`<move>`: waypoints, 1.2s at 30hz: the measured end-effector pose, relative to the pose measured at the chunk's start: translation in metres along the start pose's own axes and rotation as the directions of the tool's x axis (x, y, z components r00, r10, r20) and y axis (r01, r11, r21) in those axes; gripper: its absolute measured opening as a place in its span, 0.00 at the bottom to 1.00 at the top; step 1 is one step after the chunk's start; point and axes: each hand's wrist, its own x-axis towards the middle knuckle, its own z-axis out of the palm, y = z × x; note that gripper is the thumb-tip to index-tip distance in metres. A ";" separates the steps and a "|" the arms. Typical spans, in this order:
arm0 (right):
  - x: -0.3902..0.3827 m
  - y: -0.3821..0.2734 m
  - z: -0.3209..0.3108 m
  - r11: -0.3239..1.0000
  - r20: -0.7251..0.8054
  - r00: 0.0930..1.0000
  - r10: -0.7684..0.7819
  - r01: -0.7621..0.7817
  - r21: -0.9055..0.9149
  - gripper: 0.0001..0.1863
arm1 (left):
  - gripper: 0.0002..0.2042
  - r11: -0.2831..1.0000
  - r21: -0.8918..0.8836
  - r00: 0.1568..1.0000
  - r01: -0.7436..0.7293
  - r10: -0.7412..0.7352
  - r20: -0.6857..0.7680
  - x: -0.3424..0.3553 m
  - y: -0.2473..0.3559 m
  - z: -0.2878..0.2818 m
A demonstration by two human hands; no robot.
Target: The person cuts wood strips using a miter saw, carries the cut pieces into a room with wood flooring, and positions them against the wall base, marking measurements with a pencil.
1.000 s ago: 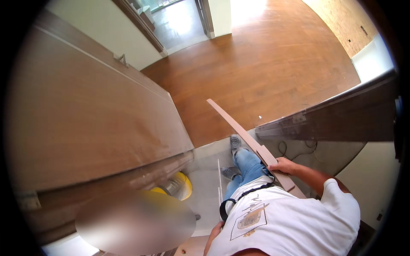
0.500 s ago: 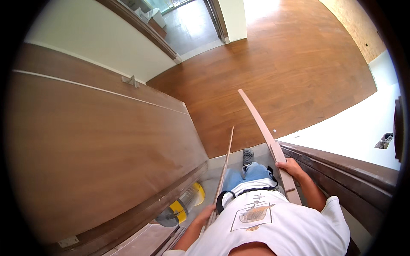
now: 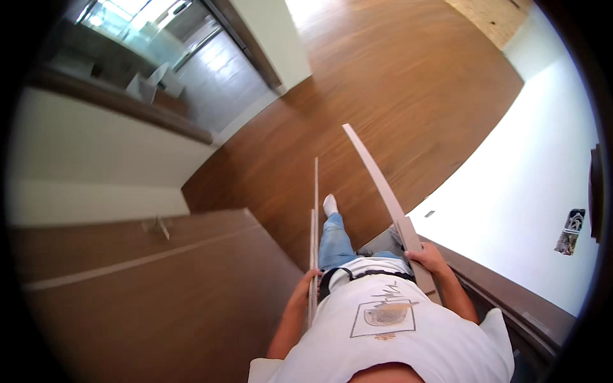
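The wide board (image 3: 408, 236) is pinkish, the floor (image 3: 408, 96) wood-grained brown.

Planks (image 3: 375, 175): pale pinkish, long, flat, overlapping lengthwise; held along the right side, far end angled forward and left. Strips (image 3: 313, 242): thin, brownish, held upright-edged at left; apparently two.

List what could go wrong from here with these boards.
The long boards in the right hand reach well ahead, so their tips could knock the white wall on a turn. The thin strips in the left hand appear close to the door and might scrape it.
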 end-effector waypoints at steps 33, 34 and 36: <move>0.524 -0.324 -0.378 0.875 -0.068 0.998 -0.006 0.038 0.482 0.27 | 0.27 0.617 0.597 0.825 -0.513 0.547 0.144 0.236 0.618 0.385; 0.541 -0.339 -0.392 0.858 -0.084 0.996 -0.032 0.071 0.509 0.28 | 0.26 0.597 0.616 0.812 -0.515 0.570 0.127 0.242 0.628 0.393; 0.570 -0.359 -0.411 0.846 -0.072 0.997 -0.001 0.039 0.532 0.30 | 0.24 0.548 0.664 0.786 -0.508 0.611 0.097 0.239 0.654 0.405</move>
